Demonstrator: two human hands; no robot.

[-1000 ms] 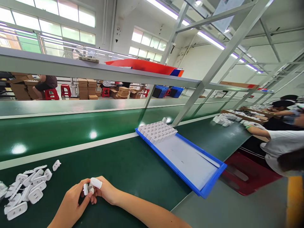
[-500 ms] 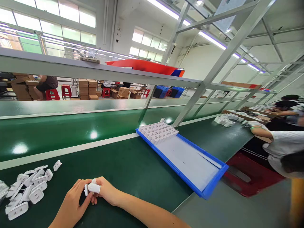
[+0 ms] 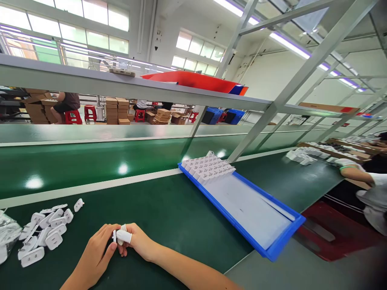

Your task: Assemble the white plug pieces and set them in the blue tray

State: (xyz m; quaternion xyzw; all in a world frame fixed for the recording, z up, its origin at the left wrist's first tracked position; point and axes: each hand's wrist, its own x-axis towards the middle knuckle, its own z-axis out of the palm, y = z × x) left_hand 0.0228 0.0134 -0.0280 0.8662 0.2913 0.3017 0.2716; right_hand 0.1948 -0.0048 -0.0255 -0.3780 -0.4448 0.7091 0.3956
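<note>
Over the green bench, my left hand [image 3: 96, 253] pinches a thin white plug faceplate [image 3: 114, 236] on edge between thumb and fingers. Close against it, my right hand [image 3: 137, 241] is closed, with white finger cots [image 3: 124, 237] on its thumb and a fingertip. The right fingers grip a small white plastic part, mostly hidden behind the thumb. Whether the two parts touch cannot be made out. To the left lies a loose pile of white plug faceplates [image 3: 53, 240], some showing pins.
A blue-rimmed tray [image 3: 229, 215] holds rows of white printed blocks [image 3: 208, 167] at its far end. At the left edge rests a clear plastic bag [image 3: 8, 233]. A co-worker's arm [image 3: 358, 175] reaches over the bench at right; a metal shelf [image 3: 181, 94] crosses above.
The view has swung slightly left, so the bench and tray appear further right. The faceplate in my left hand now shows more edge-on, close to the right thumb. Both hands keep their hold.
</note>
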